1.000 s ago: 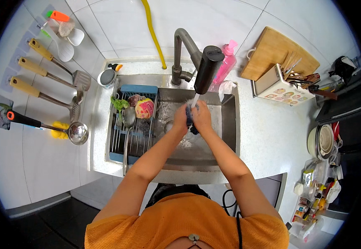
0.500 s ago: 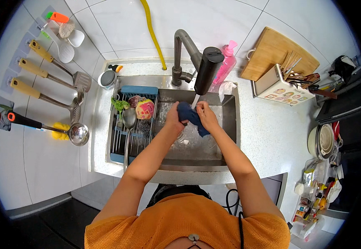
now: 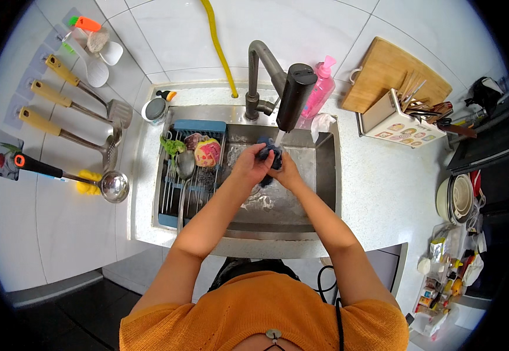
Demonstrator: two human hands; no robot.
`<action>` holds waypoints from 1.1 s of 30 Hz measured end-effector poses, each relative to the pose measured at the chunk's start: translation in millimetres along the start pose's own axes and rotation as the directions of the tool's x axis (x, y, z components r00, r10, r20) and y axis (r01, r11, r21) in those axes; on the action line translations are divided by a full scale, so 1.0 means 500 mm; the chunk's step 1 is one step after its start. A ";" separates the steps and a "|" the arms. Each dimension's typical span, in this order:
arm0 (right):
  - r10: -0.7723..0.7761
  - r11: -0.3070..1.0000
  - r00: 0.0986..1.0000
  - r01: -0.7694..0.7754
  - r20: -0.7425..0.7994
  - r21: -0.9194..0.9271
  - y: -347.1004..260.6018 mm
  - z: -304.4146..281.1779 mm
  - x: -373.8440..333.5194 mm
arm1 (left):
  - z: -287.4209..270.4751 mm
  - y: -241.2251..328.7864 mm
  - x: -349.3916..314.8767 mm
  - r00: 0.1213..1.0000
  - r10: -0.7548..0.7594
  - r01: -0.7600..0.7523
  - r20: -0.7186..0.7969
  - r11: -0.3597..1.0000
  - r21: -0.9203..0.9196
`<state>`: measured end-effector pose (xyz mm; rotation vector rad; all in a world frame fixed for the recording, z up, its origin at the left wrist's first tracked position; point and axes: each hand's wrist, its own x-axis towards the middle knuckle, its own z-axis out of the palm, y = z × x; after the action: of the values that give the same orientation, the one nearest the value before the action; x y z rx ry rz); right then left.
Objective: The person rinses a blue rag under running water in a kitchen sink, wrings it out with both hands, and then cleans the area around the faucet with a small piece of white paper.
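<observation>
A dark blue cloth (image 3: 264, 151) is bunched up between my hands above the sink basin (image 3: 248, 219). My left hand (image 3: 253, 162) is closed around its left side. From the right, my right hand (image 3: 286, 171) grips it too, its fingertips partly hidden behind the cloth and the left hand. Water runs from the black spout of the faucet (image 3: 296, 96) onto the cloth. Wet patches and some foam show on the basin floor below.
Left in the sink sits a blue drying rack (image 3: 199, 126) with a long metal spoon (image 3: 186, 165), a pink-yellow sponge (image 3: 207, 152) and greens (image 3: 173, 146). Behind stands a pink pump bottle (image 3: 319, 93). A utensil holder (image 3: 398, 123) and cutting board (image 3: 392, 76) are right; ladles hang left.
The cloth was spread out with a loose end hanging down; now it is gathered into a tight bunch. My hands have come closer together, with the right one shifting left and down.
</observation>
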<state>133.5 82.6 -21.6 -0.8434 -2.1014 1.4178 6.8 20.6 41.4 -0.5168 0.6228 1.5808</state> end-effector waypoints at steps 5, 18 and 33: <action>0.058 0.973 0.997 -0.066 -0.041 -0.223 -0.005 -0.062 0.016 | -0.072 0.054 0.020 0.976 0.215 -0.199 -0.017 0.928 0.315; 0.279 0.645 0.959 -0.142 -0.057 0.751 -0.077 -0.042 0.015 | -0.092 -0.021 0.043 0.973 0.066 -0.096 0.222 0.987 0.126; 0.102 0.987 0.988 -0.086 -0.114 0.135 -0.037 -0.054 0.025 | -0.120 -0.010 0.039 0.986 -0.164 0.138 0.020 0.884 0.447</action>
<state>138.6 103.6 6.1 -0.9622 -1.8805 1.4948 7.7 -4.1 -16.9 -0.1690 0.8511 1.2464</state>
